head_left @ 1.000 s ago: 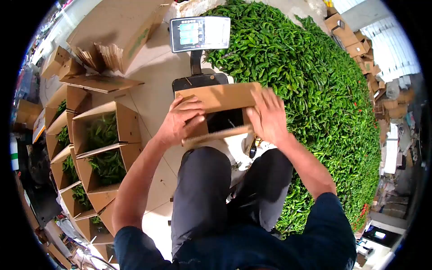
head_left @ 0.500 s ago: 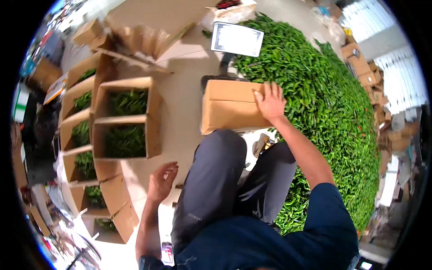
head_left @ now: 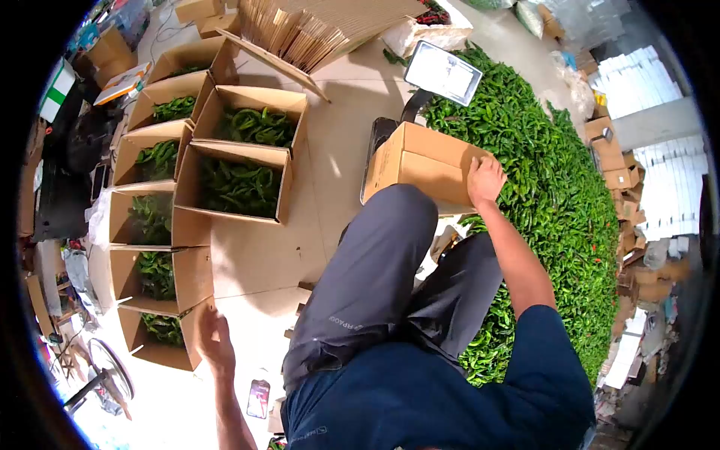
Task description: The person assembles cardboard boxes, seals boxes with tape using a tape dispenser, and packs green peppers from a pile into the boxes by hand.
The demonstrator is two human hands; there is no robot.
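A closed cardboard box [head_left: 431, 161] sits on a black-platformed scale [head_left: 381, 139] in front of my knees. My right hand [head_left: 486, 180] grips its right end, fingers bent over the edge. My left hand [head_left: 215, 337] is low on the left, somewhat blurred, with its fingers stretched out and nothing in them. It is nearest the front open carton [head_left: 161, 356] in the left column; whether it touches the flap I cannot tell. Several open cartons there hold green chili peppers [head_left: 238, 186]. The scale's display [head_left: 442, 73] stands tilted on a post behind the box.
A large heap of green chili peppers [head_left: 555, 225] covers the floor on my right. Flattened cardboard sheets [head_left: 322, 30] and a white foam box [head_left: 427, 34] with red peppers lie at the back. A phone [head_left: 258, 397] rests on the floor by my left leg.
My left hand has moved left and down, toward the front cartons. My right hand has gone from lying flat on the box to bending over its right end. The view has shifted.
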